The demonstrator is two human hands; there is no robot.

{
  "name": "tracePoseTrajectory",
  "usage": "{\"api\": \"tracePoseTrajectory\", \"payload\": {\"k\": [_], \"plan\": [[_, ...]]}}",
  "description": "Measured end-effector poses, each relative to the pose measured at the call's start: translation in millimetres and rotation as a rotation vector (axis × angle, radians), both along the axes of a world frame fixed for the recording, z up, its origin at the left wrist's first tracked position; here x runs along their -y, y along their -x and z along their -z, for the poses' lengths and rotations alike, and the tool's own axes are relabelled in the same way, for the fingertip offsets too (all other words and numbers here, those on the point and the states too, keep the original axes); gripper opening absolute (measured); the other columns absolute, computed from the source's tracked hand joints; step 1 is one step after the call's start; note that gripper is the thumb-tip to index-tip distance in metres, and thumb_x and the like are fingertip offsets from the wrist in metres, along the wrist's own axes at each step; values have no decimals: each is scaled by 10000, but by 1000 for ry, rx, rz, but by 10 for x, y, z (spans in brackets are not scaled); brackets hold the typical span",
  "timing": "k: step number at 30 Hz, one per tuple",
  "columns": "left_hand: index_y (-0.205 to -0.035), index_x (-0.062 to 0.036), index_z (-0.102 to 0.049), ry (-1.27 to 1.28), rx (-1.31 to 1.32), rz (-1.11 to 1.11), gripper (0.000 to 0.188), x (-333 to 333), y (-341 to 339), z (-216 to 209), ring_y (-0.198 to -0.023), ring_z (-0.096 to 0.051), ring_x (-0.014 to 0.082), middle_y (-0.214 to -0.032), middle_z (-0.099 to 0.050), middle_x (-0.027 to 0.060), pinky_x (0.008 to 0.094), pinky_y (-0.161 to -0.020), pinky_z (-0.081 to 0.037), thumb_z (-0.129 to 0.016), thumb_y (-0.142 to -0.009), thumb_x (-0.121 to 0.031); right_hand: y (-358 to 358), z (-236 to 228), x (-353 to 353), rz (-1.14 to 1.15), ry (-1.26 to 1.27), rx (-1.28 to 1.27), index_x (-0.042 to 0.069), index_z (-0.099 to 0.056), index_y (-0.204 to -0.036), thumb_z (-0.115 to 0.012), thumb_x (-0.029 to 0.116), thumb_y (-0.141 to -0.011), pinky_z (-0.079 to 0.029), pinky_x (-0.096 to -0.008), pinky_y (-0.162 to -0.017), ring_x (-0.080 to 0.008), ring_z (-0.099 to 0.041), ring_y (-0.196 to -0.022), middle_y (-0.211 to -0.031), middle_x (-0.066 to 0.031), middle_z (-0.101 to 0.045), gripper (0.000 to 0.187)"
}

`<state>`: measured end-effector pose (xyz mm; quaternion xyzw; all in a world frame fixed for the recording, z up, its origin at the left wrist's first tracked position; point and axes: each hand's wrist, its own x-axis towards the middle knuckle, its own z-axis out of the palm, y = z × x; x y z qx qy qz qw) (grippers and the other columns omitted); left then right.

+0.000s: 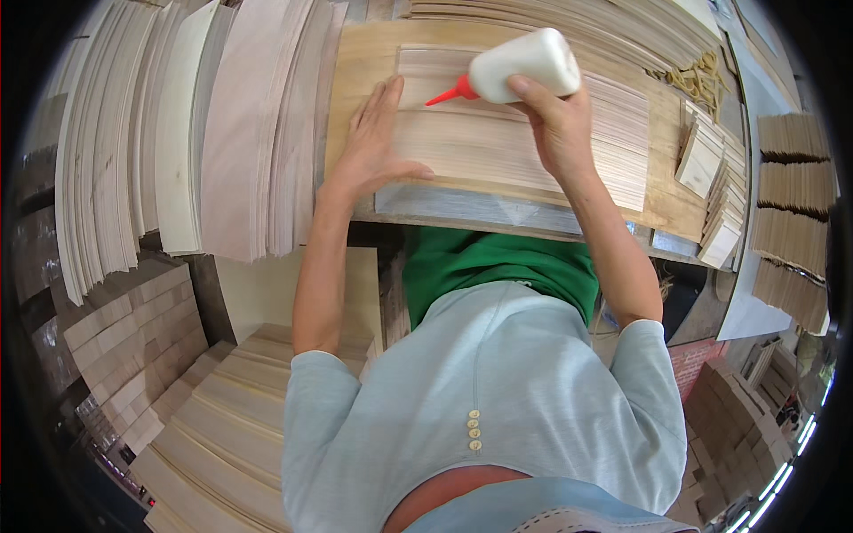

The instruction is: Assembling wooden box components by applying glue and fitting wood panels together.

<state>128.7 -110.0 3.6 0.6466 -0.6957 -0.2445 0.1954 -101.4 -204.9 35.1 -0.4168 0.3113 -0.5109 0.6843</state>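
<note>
In my right hand (557,120) is a white squeeze glue bottle (524,67) with a red pointed nozzle, tilted so the tip points left and slightly down over a set of thin wooden strips (498,147). The strips lie side by side on a yellowish wooden board (360,53). My left hand (373,142) rests at the strips' left end, fingers stretched forward and thumb spread along the near edge. It holds nothing. Whether the nozzle tip touches the wood, I cannot tell.
Tall stacks of thin wood sheets (258,124) stand to the left, with more sheets (569,27) along the back. Small wood pieces (711,178) and tangled yellowish cord (702,80) lie at the right. Beyond are bundled pieces (791,213). Stacked blocks (133,346) sit lower left.
</note>
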Motion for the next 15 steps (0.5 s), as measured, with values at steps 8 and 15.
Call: {"api": "tracePoseTrajectory", "payload": {"k": [8,15], "plan": [[-1497,-19,-81,18,14,-7,1354,-6,-7,30,-1443,-146,338,-1517,-234,236,445,-1176,-123,-868,-489,-465,-346,111,-27,-61,106,-126,4,-457,-1237,-795,107,-754,-508,-307,-882,-175,-596,-1031,-1114,-96,-602,597],[-1495,-22,-87,29,28,-3,1356,3,15,19,-1438,-162,339,-1510,-250,235,446,-1173,-132,-873,-484,-466,-413,124,-65,-60,144,-151,5,-466,-1215,-798,115,-755,-504,-307,-880,-160,-591,-1033,-1109,-89,-608,577]]}}
